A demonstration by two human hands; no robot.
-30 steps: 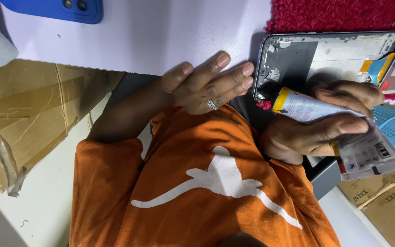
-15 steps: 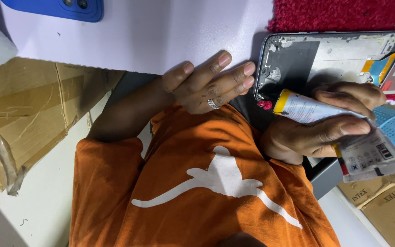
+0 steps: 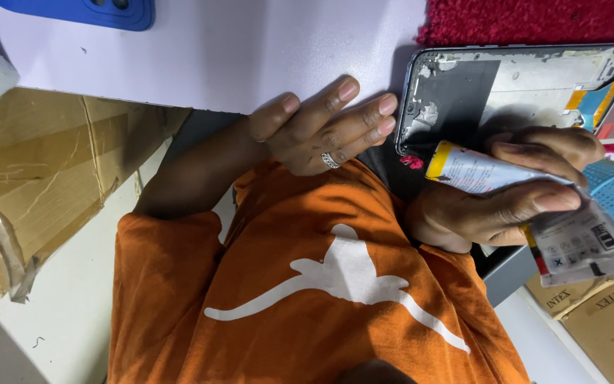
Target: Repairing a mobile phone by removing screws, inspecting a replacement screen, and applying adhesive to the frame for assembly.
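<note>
On the table, the right hand squeezes a glue tube, fingers wrapped tight around it, its nozzle beside the opened phone frame. The left hand lies flat, fingers loosely spread and holding nothing, just beside the frame.

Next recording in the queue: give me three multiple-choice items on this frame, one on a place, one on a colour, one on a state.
1. Where does the blue phone lie?
A. top left on the white board
B. inside the blue basket
C. under the right hand

2. What colour is the collar at the nozzle end of the white squeeze tube?
A. green
B. yellow
C. black

3. How is the left hand?
A. clenched round the tube
B. flat, fingers stretched out
C. out of view

Key:
1 A, it sits at the top left edge.
2 B, a yellow band shows beside the opened phone frame.
3 B, it lies open and empty, while the right hand grips the tube.
</note>
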